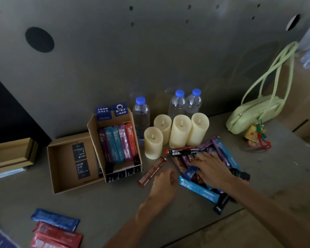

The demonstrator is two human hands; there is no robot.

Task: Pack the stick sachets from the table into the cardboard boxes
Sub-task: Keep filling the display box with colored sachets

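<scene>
A heap of stick sachets (pixel 220 154) in purple, blue, brown and red lies right of centre on the table. My right hand (pixel 213 169) rests on the heap with fingers spread. My left hand (pixel 163 181) lies beside the heap, its fingers at the lower end of a brown sachet (pixel 151 171); whether it grips is unclear. An open cardboard box (pixel 91 126) leans up with several sachets (pixel 118 144) standing in it. A low cardboard tray (pixel 61 189) beside it holds two dark cards.
Four cream candles (pixel 179 131) and three water bottles (pixel 140 113) stand behind the heap. A pale green handbag (pixel 254 111) lies far right. Blue and red flat packets (pixel 56 230) sit at the near left. A closed box (pixel 9 154) is at the left edge.
</scene>
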